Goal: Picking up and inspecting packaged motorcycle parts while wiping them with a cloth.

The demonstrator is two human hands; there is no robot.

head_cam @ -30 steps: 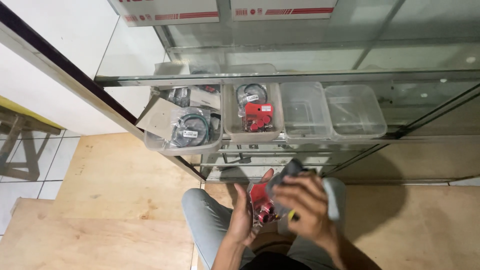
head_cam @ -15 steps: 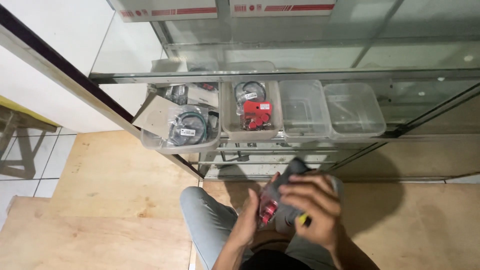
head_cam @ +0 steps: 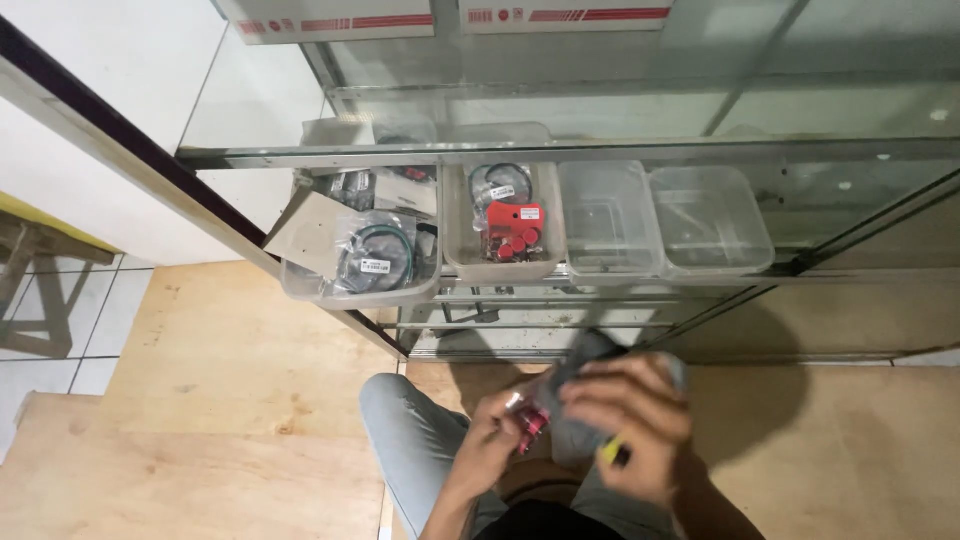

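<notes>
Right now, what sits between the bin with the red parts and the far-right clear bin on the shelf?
In the head view, one clear bin sits between the red-parts bin and the far-right clear bin.

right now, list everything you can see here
bins: four, clear plastic, in a row on the glass cabinet shelf
bagged cables: several, black, in the leftmost bin
red parts: a cluster, in the second bin
cardboard: one, brown, leaning by the leftmost bin
boxes: two, white with red stripes, top shelf
stool: one, wooden, far left
floor: plywood, tan
packet: one, grey with red inside, between both hands
left hand: on the packet
right hand: over the packet
</notes>
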